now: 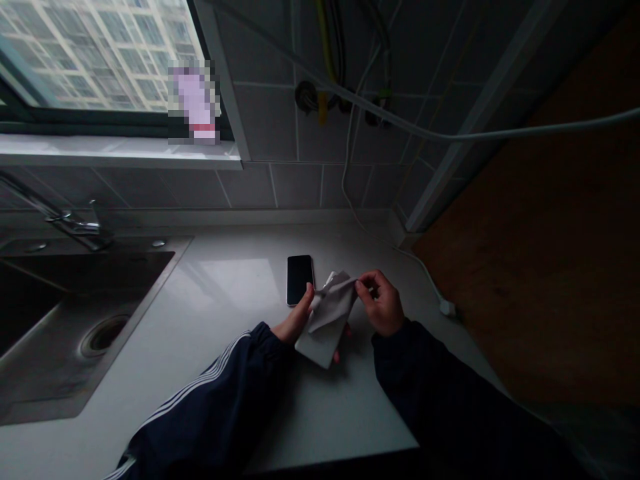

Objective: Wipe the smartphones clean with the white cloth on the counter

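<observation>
My left hand (299, 313) is wrapped round a flat white phone-shaped slab (320, 348), thumb on its left edge and fingertips showing at its right edge. The slab is tilted above the counter. Over its upper part lies a thin grey cloth (334, 305), which hides much of the surface. At the cloth's upper right corner, my right hand (381, 301) pinches it between thumb and fingers. Just beyond my left thumb, a phone with a black screen (299, 280) lies face up on the white counter (225, 280).
To the left is a steel sink (50, 373) with a chrome faucet (80, 223). A white cable runs down the tiled wall to a white plug (447, 307) on the counter's right. Above the sink is a window (100, 53), with a blurred-out item (195, 100) at its sill.
</observation>
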Motion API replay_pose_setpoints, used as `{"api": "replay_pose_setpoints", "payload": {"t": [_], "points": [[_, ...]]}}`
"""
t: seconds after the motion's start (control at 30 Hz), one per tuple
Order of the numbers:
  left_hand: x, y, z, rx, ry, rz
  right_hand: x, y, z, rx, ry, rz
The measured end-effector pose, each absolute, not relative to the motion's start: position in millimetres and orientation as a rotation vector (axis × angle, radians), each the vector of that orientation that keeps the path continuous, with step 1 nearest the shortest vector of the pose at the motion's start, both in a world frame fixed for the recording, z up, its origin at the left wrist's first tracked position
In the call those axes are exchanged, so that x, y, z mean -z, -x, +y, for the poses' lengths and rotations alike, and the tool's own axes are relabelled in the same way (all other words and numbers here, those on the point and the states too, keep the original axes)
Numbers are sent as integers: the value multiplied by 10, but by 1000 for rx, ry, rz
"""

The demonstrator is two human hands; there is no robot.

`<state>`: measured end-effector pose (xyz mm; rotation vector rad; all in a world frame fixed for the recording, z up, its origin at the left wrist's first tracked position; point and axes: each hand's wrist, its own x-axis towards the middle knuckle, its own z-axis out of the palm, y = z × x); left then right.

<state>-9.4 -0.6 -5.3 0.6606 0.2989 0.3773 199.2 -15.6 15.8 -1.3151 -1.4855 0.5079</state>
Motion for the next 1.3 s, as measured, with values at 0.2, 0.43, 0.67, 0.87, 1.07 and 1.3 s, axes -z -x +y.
{"api": "replay_pose_setpoints", "payload": {"t": [0.2, 0.43, 0.67, 0.87, 1.07, 1.3], "points": [[83, 104, 1, -358, -648, 289, -116, -2006, -115, -526, 1298, -1469], [53, 95, 9, -333, -669, 280, -149, -1983, -127, -596, 1173, -1406], [48, 97, -1, -352, -638, 305, -104, -2008, -87, -222, 1302, -1534], [96, 123, 73, -421, -574, 292, -144, -1944, -225, -39, 969, -1891], [185, 104, 122, -547, -478, 392, 83, -1937, -181, -79, 827, -2382], [144, 110, 102, -524, -476, 441, 108, -1971, -166, -91, 1090, -2436]]}}
